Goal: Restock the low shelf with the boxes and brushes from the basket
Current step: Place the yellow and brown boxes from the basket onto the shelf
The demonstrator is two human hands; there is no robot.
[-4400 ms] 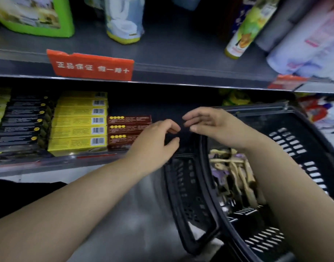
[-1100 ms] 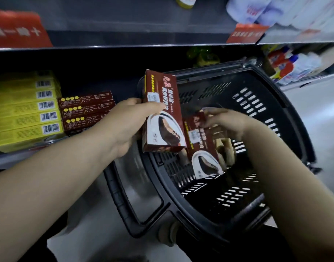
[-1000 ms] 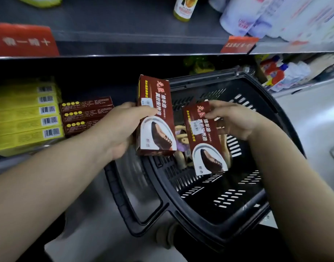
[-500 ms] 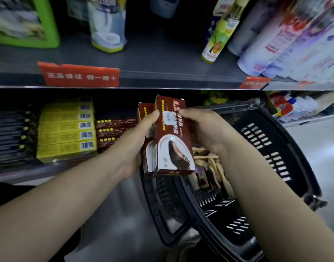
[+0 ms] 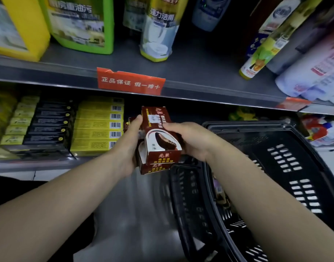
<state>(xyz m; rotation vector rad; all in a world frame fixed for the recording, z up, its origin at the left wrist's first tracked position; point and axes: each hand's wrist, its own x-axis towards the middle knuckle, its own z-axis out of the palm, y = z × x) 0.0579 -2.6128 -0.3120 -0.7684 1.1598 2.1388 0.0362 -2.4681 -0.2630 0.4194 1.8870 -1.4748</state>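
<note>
Two brown shoe-polish boxes (image 5: 158, 140) are being squared into one stack, left hand (image 5: 127, 146) and right hand (image 5: 188, 140) gripping opposite sides, hovering before the low shelf's front edge (image 5: 39, 163), probably for shelving together beside the yellow boxes (image 5: 98, 127); basket (image 5: 275, 167) sitting right.

Dark gap on low shelf (image 5: 49, 163) between yellow boxes (image 5: 98, 127) and basket (image 5: 275, 140).

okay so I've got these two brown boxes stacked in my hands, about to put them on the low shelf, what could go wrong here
The two brown boxes are only pinched between the left hand and right hand; the lower one could slip out. The upper shelf's edge sits just above them, so the top box may catch on it.
</note>
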